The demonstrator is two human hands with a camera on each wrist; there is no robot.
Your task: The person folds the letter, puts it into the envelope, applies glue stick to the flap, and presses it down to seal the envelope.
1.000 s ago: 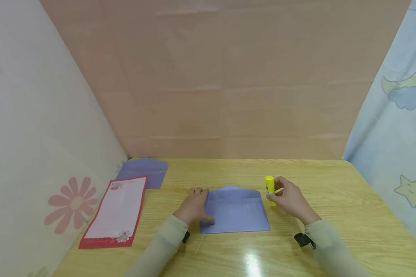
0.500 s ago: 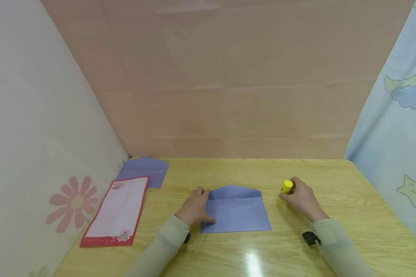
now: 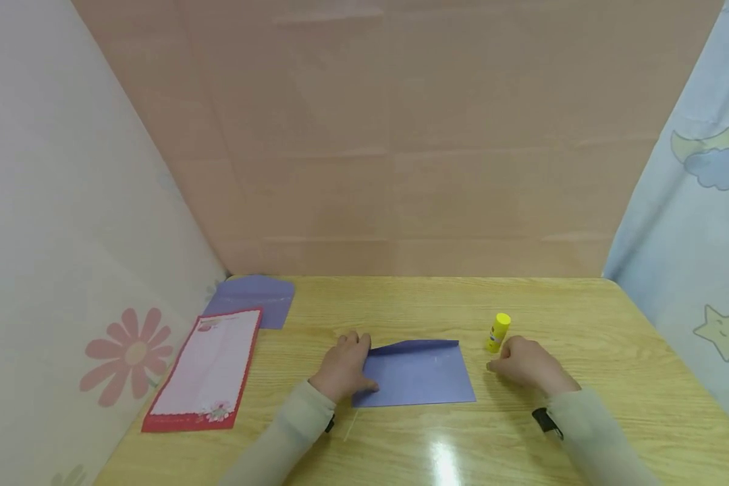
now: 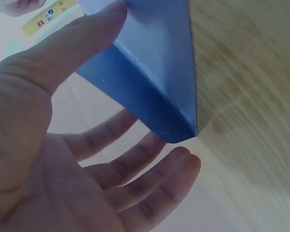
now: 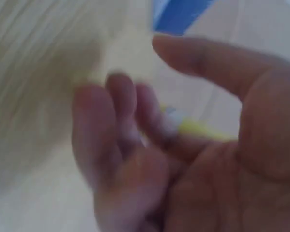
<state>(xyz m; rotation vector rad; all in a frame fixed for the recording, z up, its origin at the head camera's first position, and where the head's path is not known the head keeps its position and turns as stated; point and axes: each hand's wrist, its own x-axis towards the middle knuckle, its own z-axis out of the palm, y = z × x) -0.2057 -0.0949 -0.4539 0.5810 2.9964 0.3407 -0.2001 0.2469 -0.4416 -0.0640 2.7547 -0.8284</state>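
Note:
A purple envelope point(image 3: 422, 379) lies at the middle of the table. My left hand point(image 3: 343, 368) rests at its left end, thumb laid on the envelope's face. In the left wrist view, the raised flap point(image 4: 135, 94) has the other fingers of that hand point(image 4: 157, 179) spread loosely along its edge. Right of the envelope, a yellow glue stick point(image 3: 499, 332) stands upright on the table. Close beside it is my right hand point(image 3: 527, 365), holding nothing, its fingers loosely bent and thumb apart in the blurred right wrist view.
On the left lies a red-bordered sheet of letter paper point(image 3: 204, 368), overlapping a second purple envelope point(image 3: 270, 300) at the back. A thin pale strip point(image 3: 351, 426) lies before the middle envelope. Curtains rise on the left and right, with a tan sheet point(image 3: 389, 169) behind the table.
My right hand carried the glue stick to the right, set it down upright and let go, drawing back toward me. The middle envelope's flap has lifted; my left hand has stayed in place.

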